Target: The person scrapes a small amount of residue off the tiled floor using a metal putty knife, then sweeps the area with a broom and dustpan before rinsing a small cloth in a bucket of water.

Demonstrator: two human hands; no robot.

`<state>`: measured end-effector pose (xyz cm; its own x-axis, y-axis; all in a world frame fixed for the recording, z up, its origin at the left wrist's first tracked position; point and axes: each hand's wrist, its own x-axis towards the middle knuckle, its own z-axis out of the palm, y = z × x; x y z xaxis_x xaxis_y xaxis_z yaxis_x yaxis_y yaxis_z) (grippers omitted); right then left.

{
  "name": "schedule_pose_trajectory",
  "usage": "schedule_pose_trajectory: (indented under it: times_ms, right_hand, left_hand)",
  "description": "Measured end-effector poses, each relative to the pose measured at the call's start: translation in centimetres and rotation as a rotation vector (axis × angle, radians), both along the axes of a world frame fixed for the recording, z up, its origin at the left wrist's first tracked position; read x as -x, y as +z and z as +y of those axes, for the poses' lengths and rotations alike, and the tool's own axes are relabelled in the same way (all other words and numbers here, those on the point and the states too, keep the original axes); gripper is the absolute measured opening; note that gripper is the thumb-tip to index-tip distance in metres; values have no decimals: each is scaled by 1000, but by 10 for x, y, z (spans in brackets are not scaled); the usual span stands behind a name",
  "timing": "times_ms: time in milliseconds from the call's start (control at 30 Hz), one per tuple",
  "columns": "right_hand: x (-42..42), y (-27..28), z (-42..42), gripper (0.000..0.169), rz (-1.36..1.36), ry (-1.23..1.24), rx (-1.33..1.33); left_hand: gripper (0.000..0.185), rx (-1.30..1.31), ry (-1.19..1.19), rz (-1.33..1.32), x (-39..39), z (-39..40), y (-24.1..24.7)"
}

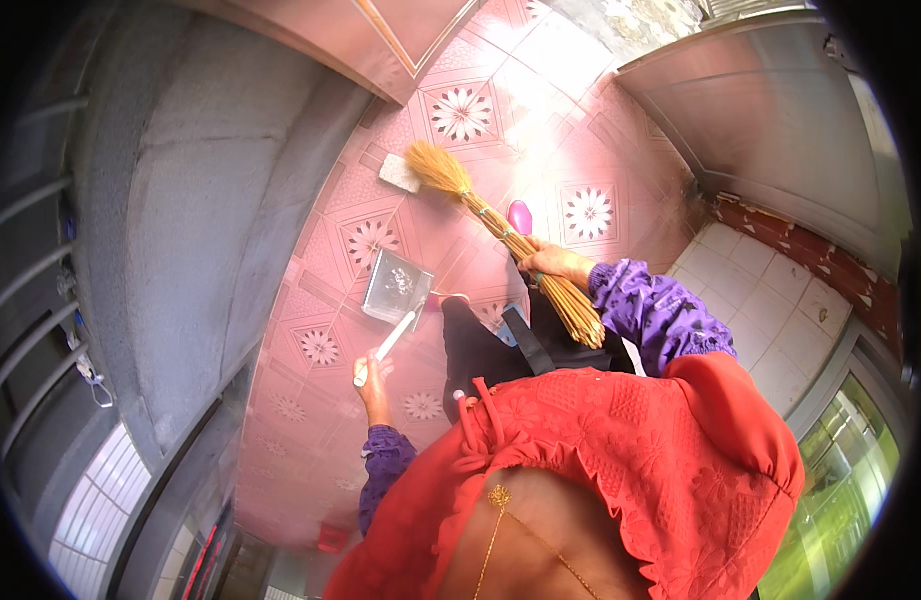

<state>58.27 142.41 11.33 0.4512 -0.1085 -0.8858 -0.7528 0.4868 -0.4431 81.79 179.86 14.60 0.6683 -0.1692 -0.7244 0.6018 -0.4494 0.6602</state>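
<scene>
My right hand grips the bound stalk handle of a straw broom. The broom's fanned bristles point up and to the left, beside a pale, rough block on the patterned pink floor. My left hand is closed around the white handle of a dustpan, whose pan is near my pink shoe. A small patch of whitish debris or glare shows in the pan; I cannot tell which.
A grey wall runs along the left. Pinkish panelled furniture stands at the top, and a metal door at the upper right. White tiles line the wall base at the right. A red object lies low on the left.
</scene>
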Motion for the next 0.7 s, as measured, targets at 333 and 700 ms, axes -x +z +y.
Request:
schedule_pose_trajectory:
  times_ms: [333, 700]
  right_hand:
    - [57, 24, -121, 77, -43, 244, 146]
    - [-25, -48, -171, 67, -3, 117, 74]
  left_hand:
    - [13, 78, -166, 12, 5, -152, 46]
    - [12, 42, -369, 50, -20, -234, 47]
